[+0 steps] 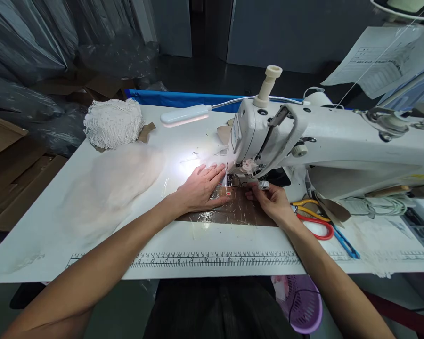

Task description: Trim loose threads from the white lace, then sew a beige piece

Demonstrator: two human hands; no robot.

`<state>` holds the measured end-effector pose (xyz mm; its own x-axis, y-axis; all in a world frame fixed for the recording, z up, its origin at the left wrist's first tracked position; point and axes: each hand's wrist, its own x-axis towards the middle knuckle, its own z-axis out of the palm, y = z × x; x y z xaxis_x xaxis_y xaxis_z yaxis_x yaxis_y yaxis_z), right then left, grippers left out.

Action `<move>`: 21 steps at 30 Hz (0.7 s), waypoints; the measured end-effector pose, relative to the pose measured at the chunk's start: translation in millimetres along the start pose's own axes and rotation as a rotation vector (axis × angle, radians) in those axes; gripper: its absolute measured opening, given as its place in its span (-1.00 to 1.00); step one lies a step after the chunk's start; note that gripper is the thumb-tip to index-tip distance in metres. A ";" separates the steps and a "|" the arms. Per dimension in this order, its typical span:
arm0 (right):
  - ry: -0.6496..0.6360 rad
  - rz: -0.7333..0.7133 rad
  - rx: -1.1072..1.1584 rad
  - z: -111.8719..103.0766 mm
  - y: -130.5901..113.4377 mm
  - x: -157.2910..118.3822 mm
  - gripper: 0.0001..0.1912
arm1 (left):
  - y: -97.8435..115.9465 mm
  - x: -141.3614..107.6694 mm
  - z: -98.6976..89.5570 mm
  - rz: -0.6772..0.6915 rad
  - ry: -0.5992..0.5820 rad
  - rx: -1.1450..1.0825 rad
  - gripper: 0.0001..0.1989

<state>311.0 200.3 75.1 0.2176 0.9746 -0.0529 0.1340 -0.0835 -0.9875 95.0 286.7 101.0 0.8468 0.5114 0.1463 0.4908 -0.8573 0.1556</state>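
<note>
A white sewing machine (286, 136) stands over the table, its needle area lit by a small lamp (185, 115). My left hand (205, 187) lies flat with fingers spread, just left of the presser foot, on thin pale fabric. My right hand (268, 197) is at the right of the foot, thumb and fingers pinched together; what they hold is too small to make out. Brown tape (240, 214) covers the machine bed beneath both hands. Sheer pale fabric (127, 174) lies in a loose heap to the left.
White lace (113, 123) is bundled at the back left. Red-handled scissors (320, 228), yellow-handled scissors (311, 207) and a blue tool (346, 242) lie right of my right hand. A printed ruler (212, 260) runs along the front edge. Below is a purple basket (309, 306).
</note>
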 end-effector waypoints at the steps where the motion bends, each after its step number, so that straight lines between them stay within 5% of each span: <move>1: -0.011 -0.002 -0.002 -0.3 0.7 -0.3 -0.61 | -0.3 0.0 0.2 0.000 -0.001 -0.003 -0.36; 16: 0.013 -0.045 -0.026 6.6 -4.1 -2.1 -0.61 | -2.3 -1.6 7.6 -0.017 0.028 0.034 -0.31; 21: 0.027 -0.069 0.003 -0.2 -5.3 9.2 -0.71 | 14.0 -9.9 2.1 -0.118 0.044 0.161 -0.25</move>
<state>312.5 209.6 79.8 0.2342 0.9720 0.0194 0.1464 -0.0156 -0.9891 93.9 269.6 99.7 0.7732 0.6083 0.1794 0.6159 -0.7877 0.0163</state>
